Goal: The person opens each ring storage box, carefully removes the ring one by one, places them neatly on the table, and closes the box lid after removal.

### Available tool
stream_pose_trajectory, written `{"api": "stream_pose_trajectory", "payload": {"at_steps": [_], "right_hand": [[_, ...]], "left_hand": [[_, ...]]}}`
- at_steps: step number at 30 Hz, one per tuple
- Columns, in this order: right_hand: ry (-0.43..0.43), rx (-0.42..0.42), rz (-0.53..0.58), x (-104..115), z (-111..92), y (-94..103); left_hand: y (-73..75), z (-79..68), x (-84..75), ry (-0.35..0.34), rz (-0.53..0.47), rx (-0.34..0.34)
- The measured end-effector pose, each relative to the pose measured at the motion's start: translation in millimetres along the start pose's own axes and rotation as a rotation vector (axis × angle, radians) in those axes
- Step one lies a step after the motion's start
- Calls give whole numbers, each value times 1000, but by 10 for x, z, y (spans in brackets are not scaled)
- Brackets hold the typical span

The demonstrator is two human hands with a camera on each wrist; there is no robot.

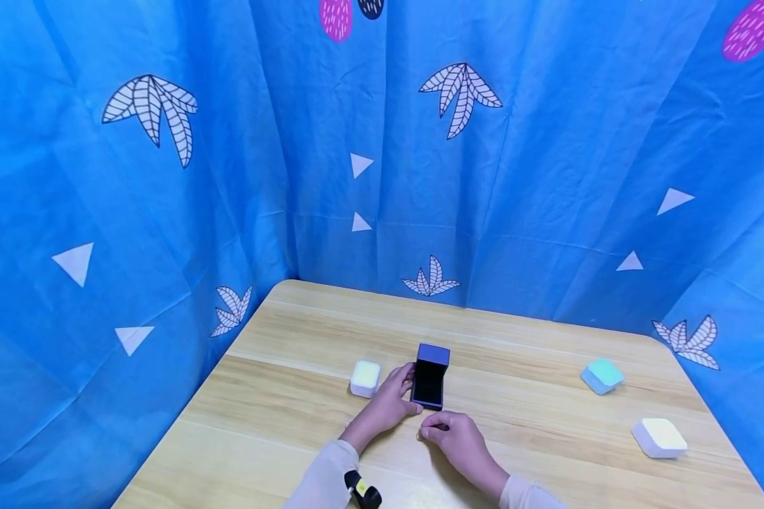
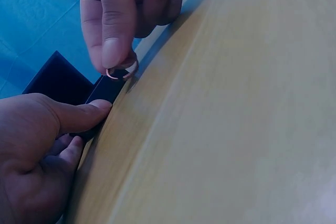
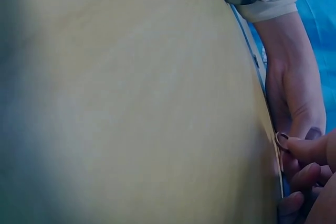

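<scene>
On the desk (image 1: pixel 522 396), the left hand (image 1: pixel 387 404) grips a dark box (image 1: pixel 429 378) from the left. Nearer, the right hand (image 1: pixel 461 442) pinches a small ring (image 2: pixel 129 76).

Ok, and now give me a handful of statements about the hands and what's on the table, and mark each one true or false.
1. The right hand pinches a ring. True.
2. The left hand holds the dark box. True.
3. The dark box is shut. False: it stands open.
4. The ring lies inside the dark box. False: it is outside, in the right hand.
5. In the head view, a teal block lies on the table to the right of the dark box. True.
6. The teal block touches the dark box. False: they are well apart.
</scene>
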State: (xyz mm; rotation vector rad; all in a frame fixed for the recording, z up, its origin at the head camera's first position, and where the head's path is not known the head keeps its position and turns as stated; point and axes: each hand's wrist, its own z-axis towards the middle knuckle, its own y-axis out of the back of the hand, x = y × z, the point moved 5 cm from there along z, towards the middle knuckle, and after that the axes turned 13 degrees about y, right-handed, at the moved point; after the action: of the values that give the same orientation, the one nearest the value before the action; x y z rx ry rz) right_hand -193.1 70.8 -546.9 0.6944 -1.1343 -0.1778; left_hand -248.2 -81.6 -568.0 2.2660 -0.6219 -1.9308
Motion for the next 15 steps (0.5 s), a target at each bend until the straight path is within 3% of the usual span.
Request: {"api": "stream_pose_trajectory", "payload": {"at_steps": [15], "right_hand": [[32, 5, -117, 54, -30, -14]], "left_hand": [[-5, 15, 16, 11, -12, 4]]}}
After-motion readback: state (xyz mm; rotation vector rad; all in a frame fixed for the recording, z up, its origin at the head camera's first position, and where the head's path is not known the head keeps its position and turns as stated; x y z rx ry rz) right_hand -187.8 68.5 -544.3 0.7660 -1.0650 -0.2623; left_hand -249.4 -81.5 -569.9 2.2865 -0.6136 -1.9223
